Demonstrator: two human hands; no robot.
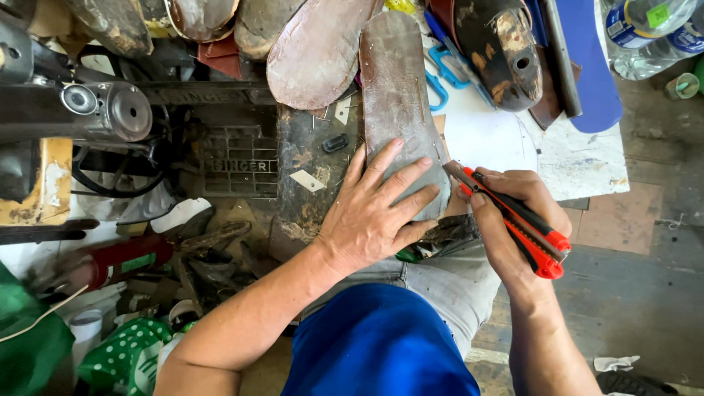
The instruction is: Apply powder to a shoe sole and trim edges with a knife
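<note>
A long brown leather sole piece (396, 88) lies lengthwise on the worn work surface (304, 205). My left hand (378, 209) presses flat on its near end with the fingers spread. My right hand (517, 220) grips a red and black utility knife (513, 220). The knife's blade touches the sole's right edge, just beside my left fingertips.
Several other soles (319, 51) and a dark shoe last (502, 51) lie at the back. Blue scissors (444, 70) sit beside a white sheet (491, 136). A black sewing machine (81, 110) stands at the left. Plastic bottles (649, 29) are at the top right.
</note>
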